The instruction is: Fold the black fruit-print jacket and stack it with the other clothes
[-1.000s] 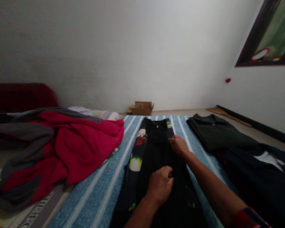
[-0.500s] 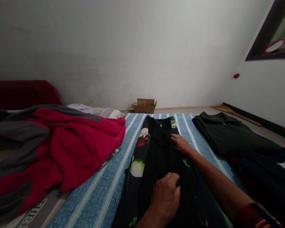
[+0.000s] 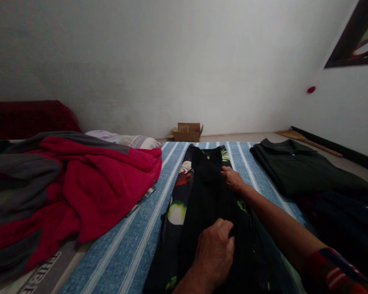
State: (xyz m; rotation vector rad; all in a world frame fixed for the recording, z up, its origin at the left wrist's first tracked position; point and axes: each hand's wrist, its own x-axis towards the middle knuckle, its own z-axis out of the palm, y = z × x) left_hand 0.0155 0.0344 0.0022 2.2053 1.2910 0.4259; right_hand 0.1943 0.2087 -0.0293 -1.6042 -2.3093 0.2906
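Note:
A black garment (image 3: 209,192) with a green, white and red print along its sides lies folded into a long strip, its collar end pointing away from me. My left hand (image 3: 215,248) rests low on its middle, fingers curled in and closed on the dark cloth. Farther up, my right hand (image 3: 232,179) is at the right edge of the garment, with the fingertips closed on the fabric there. The fingertips of both hands are partly hidden against the cloth. The lower end of the garment runs out of view beneath my arms.
A blue striped sheet (image 3: 135,245) lies under the garment. To the left, a red and grey jacket (image 3: 101,183) is heaped loosely. On the right are a folded dark green garment (image 3: 306,167) and dark navy clothing (image 3: 340,232). A cardboard box (image 3: 187,131) stands by the wall.
The view has shifted slightly. Both hands stay at almost the same places on the black garment, which keeps its folded shape.

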